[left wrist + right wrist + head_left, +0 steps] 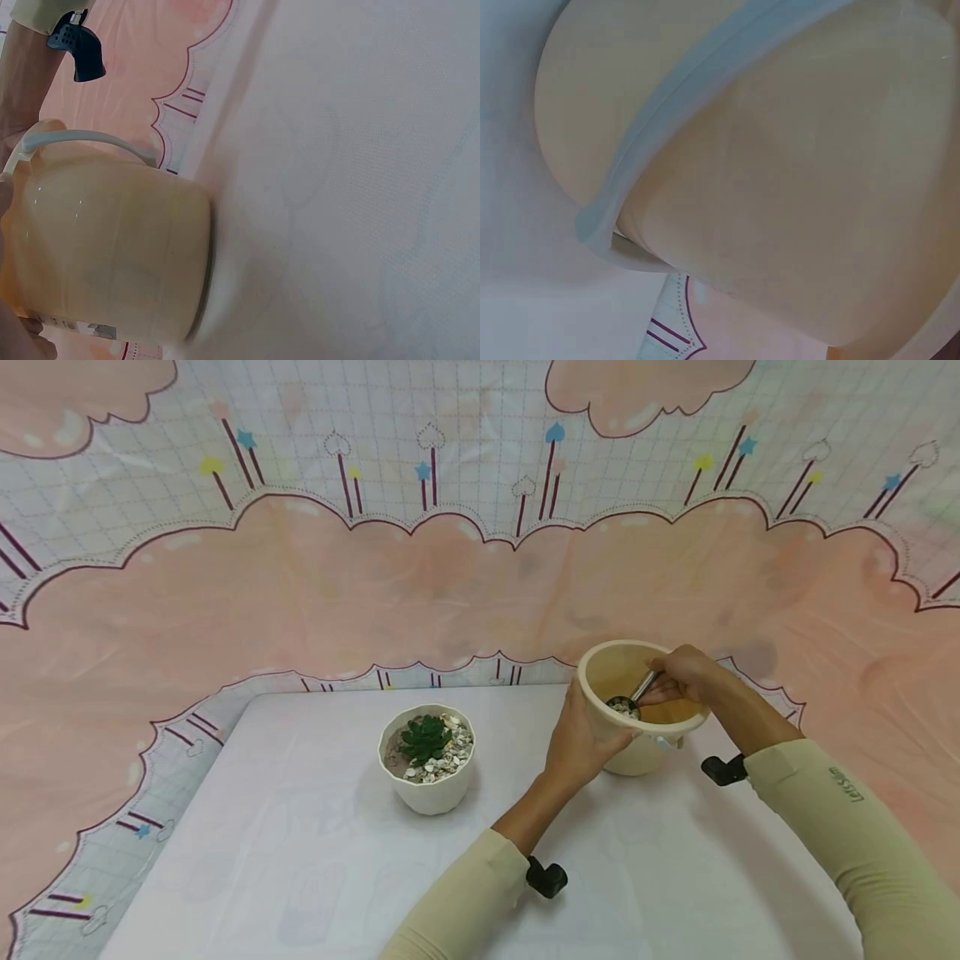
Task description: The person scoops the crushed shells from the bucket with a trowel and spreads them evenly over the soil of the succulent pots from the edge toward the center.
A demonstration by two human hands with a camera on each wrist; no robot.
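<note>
At the far right of a white table (300, 835), a cream bucket (633, 763) is steadied by the left hand (579, 742), its fingers wrapped round the left side near the rim. Over the bucket's right side reaches the right hand (686, 675), fingers closed in a pinch on the metal handle of a ladle (643, 687) – its bowl, inside the bucket, holds small stones. Left of the bucket, well apart, stands a white pot (433, 797) with a green succulent (425, 739) and pale pebbles (444, 763).
</note>
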